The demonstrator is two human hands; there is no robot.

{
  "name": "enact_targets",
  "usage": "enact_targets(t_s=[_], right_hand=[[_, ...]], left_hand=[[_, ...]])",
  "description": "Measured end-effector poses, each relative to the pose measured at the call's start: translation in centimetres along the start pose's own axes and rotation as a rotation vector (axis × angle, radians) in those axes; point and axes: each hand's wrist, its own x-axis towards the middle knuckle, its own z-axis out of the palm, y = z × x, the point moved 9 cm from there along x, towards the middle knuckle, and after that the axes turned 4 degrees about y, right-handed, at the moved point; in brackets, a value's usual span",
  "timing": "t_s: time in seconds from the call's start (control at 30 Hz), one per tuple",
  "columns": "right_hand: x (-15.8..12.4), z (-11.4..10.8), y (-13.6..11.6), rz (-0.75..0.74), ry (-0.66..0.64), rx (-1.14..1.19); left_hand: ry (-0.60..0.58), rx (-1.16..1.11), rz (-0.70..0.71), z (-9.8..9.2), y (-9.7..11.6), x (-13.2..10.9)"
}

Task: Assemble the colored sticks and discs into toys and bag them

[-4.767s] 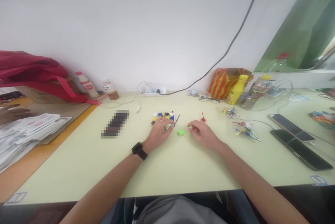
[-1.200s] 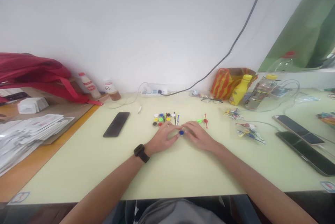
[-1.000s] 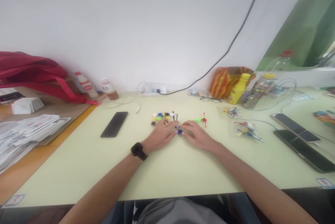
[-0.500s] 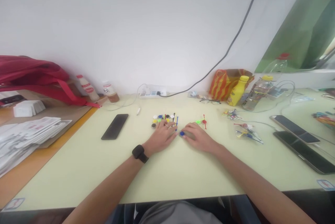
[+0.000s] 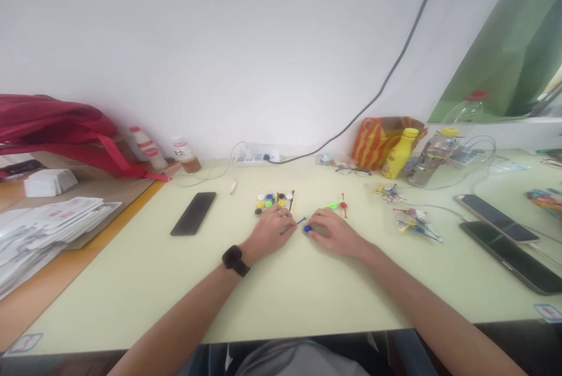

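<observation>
Low over the table, my left hand pinches a thin blue plastic stick, its free end pointing right. A small round blue piece is gripped between the fingertips of my right hand, close to the stick but apart from it. Beyond my left hand lie several small round pieces in white, blue, yellow, green and black, beside thin sticks. Past my right hand, a red stick with a red disc lies next to a green one.
Plastic packets of coloured parts lie to the right, near two phones. A black phone is at left. Bottles, including a yellow one, glasses and a power strip stand along the wall. Papers cover the left side.
The blue stick has swung from nearly upright in view to slanting right, now pinched in my left hand. My right hand has shifted slightly nearer me with the blue piece.
</observation>
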Motion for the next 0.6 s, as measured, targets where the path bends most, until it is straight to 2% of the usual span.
enact_targets(t_s=[0.43, 0.53, 0.6], right_hand=[[0.0, -0.2, 0.0, -0.013, 0.056, -0.018], [-0.1, -0.6, 0.0, 0.002, 0.086, 0.001], [-0.1, -0.8, 0.1, 0.016, 0.09, 0.009]], left_hand=[[0.069, 0.054, -0.068, -0.5, -1.0, 0.2], [0.154, 0.157, -0.152, -2.3, -2.8, 0.5], [0.218, 0.25, -0.261, -4.6, -5.4, 0.3]])
